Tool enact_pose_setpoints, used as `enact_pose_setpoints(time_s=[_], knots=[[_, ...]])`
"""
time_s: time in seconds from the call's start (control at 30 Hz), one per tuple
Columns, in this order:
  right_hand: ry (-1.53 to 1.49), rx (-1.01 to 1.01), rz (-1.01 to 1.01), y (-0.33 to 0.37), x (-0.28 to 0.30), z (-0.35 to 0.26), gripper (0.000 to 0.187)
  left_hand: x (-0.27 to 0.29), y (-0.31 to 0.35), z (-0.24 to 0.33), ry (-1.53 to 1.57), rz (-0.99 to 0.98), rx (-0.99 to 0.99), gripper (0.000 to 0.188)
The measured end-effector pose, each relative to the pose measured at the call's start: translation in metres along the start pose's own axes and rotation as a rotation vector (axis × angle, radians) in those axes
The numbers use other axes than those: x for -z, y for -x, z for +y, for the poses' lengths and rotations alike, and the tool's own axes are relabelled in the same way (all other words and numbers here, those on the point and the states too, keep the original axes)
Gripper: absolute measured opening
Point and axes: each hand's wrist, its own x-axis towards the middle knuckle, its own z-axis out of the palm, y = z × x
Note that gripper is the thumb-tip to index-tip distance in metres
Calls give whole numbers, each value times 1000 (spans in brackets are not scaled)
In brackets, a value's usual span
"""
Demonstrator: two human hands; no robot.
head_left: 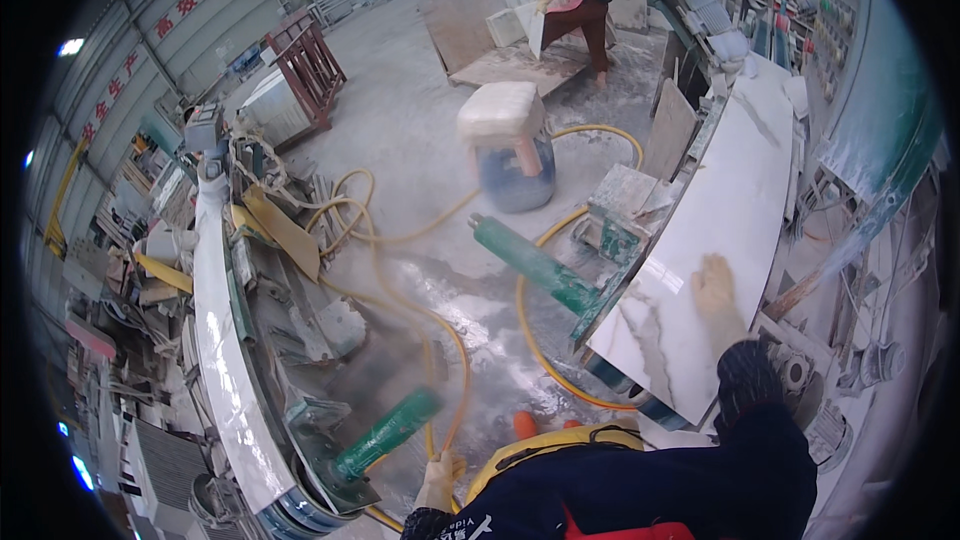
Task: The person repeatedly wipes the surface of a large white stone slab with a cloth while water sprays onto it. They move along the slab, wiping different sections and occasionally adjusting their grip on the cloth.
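My right hand (715, 295), in a pale glove, lies flat with its fingers stretched out on a long white slab with grey veins (725, 205). The slab rests on a bench at my right. Low beside my yellow apron (545, 450), my left hand (437, 482), gloved too, is closed around a yellow hose (464, 365); part of its grip is hidden. Left of that hand, a green cylinder (390, 435) juts out from the left bench. A second green cylinder (530, 260) sticks out from under the right bench.
Yellow hose loops cross the wet floor. A blue drum (517, 177) with a whitish padded top (500, 112) stands ahead. Another long white slab (222, 340) lines the left side, near stone offcuts (340, 330). Farther off, a person (580, 0) handles panels near a red rack (305, 70).
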Motion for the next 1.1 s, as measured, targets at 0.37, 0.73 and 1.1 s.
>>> enact_pose_setpoints(time_s=[0.37,0.73,1.1], knots=[[-154,742,-236,120,11,-157,67,1,-5,-39,202,-46,-81,31],[-22,856,-235,104,-3,-142,66,50,112,-64,426,471,-268,34],[-112,608,-151,115,-2,-166,66,247,112,18,-492,1273,-708,48]])
